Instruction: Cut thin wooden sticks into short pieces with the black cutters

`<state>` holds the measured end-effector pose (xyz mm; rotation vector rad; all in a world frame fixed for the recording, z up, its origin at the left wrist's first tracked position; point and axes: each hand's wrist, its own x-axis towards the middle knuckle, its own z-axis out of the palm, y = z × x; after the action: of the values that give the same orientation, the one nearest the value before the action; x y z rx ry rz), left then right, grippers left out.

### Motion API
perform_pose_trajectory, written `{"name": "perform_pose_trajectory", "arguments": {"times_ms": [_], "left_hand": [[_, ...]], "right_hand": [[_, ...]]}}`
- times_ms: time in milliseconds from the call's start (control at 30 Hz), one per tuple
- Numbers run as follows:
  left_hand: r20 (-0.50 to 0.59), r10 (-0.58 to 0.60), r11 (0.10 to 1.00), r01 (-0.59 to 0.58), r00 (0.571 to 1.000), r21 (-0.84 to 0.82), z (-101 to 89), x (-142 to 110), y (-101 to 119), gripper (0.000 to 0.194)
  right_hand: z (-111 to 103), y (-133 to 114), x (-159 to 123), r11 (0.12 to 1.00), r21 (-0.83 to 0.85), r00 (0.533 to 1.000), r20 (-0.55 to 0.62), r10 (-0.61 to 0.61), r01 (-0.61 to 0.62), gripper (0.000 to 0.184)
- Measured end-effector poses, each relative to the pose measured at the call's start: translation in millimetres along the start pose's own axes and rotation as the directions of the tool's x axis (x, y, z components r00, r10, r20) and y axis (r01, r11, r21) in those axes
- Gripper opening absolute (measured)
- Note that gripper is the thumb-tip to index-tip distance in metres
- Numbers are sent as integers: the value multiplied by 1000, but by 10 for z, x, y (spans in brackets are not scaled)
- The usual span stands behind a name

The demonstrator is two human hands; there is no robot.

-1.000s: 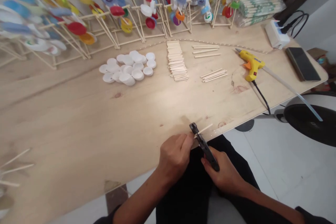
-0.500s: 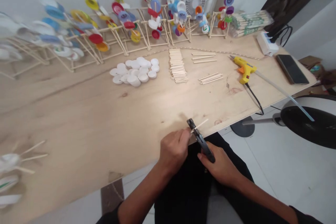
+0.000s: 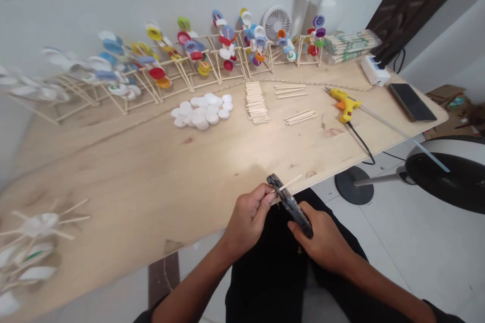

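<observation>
Close to the table's front edge, my left hand [image 3: 247,217] pinches one end of a thin wooden stick [image 3: 293,181]. The stick crosses the jaws of dark pliers [image 3: 293,209], and its free end points to the upper right. My right hand [image 3: 323,238] is wrapped round the handles of the pliers, just past the table edge. Whether the jaws press on the stick is too small to tell. Ahead on the table [image 3: 151,176] lie a stack of short sticks [image 3: 255,102], two small groups of sticks [image 3: 290,91] and a pile of white bottle caps [image 3: 202,111].
A yellow glue gun [image 3: 344,104] with a long glue stick lies at right, near a phone [image 3: 412,102] and a white power strip [image 3: 375,70]. Stick frames with coloured cap wheels [image 3: 193,53] line the wall. Spoked cap wheels [image 3: 40,224] lie at left. A floor fan [image 3: 447,176] stands at right.
The view has tilted up, showing more wall and the bottle. My left hand has turned slightly, its thumb now showing along the stick. The pliers remain in my right hand.
</observation>
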<state>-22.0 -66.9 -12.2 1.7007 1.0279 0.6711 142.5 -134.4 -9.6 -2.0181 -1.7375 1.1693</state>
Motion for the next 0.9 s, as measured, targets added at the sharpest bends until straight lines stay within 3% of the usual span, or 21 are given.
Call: {"name": "perform_pose_trajectory", "arguments": {"times_ms": [100,200,333,433,567,700,800,900], "left_hand": [[77,-96,968,111,992,-227,-35,23,35,22],[184,-153,873,221,971,-434,-48,46,26,24],[258,-194,820,300,947,-487,-51,81,1,28],[201,-187,913,246,961,-327,-52,108,6,30],[42,-50,997,47,998,57,-34,118,-18,25],[-46,176,920,-147,983,364,10,118,-135,21],[-63,338,840,-271,939,470,45,131,-233,18],[-69,417,781,-318,906,537,72,147,-295,16]], "right_hand": [[-10,1,9,1000,-15,1000,-12,-24,24,14],[-18,2,25,999,-16,999,-18,-41,40,14],[-4,5,37,1000,7,1000,-9,-27,27,13],[28,12,44,999,47,1000,18,21,-22,15],[69,23,64,992,107,997,44,60,-64,15],[92,30,89,981,172,993,85,77,-91,11],[105,34,107,975,193,990,104,92,-111,10],[123,38,130,970,209,988,111,105,-127,10]]}}
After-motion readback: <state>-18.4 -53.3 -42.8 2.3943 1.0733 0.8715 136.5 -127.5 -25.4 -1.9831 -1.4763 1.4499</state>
